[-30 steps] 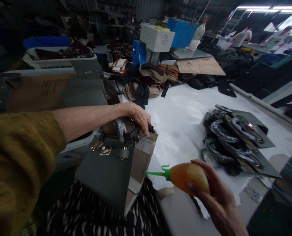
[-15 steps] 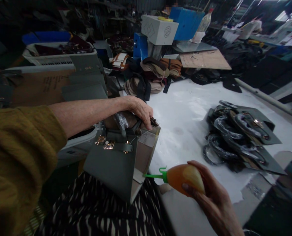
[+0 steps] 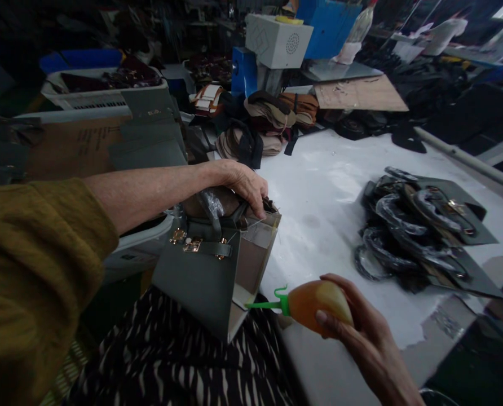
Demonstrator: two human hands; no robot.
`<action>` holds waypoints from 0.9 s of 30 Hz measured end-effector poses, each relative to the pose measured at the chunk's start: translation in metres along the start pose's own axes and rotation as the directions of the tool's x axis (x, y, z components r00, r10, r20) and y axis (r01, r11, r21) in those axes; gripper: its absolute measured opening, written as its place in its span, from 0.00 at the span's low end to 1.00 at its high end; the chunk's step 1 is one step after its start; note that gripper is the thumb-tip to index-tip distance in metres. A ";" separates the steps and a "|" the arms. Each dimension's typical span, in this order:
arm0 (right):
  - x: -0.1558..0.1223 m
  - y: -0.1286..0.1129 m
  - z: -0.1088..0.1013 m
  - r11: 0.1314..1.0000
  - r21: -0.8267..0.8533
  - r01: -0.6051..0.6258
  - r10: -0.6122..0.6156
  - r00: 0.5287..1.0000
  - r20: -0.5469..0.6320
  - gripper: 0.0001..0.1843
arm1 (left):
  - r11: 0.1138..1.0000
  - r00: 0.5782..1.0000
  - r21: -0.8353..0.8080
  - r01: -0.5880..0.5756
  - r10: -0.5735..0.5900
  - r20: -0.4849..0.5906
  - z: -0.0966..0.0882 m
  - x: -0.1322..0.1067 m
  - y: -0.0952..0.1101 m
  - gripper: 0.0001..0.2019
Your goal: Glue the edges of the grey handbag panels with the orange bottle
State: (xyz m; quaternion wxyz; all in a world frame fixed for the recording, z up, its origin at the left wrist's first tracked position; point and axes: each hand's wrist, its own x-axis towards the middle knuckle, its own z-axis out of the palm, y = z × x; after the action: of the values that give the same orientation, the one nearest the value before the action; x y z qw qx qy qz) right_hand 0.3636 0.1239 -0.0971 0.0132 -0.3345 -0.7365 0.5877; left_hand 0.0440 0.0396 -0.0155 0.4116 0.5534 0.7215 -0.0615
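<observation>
Left hand [image 3: 243,183] grips handbag [image 3: 209,270]; right hand [image 3: 361,332] holds glue bottle [image 3: 314,301]

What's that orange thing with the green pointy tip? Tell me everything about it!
It is a small egg-shaped squeeze bottle of soft-looking orange plastic, paler where light hits it. Its green cap has a little hook and a long thin nozzle. The right hand grips its back end and holds it on its side above the near edge of the white table. The nozzle points left, its tip at the lower edge of the grey handbag; I cannot tell if it touches.
</observation>
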 end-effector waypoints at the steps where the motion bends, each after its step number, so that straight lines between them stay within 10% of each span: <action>1: 0.000 0.001 0.000 1.000 0.013 -0.008 0.008 1.000 -0.003 0.34 | 1.000 1.000 0.001 0.000 0.000 -0.005 0.000 0.000 -0.001 0.17; 27: -0.007 0.000 0.000 0.999 -0.012 -0.038 0.038 0.998 0.051 0.32 | 1.000 0.999 -0.023 0.020 -0.021 -0.024 -0.003 -0.001 0.005 0.16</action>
State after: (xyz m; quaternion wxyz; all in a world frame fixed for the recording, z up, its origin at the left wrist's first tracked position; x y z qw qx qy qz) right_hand 0.3688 0.1201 -0.0943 -0.0187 -0.3334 -0.7335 0.5920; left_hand 0.0465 0.0422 -0.0107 0.4084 0.5421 0.7327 -0.0509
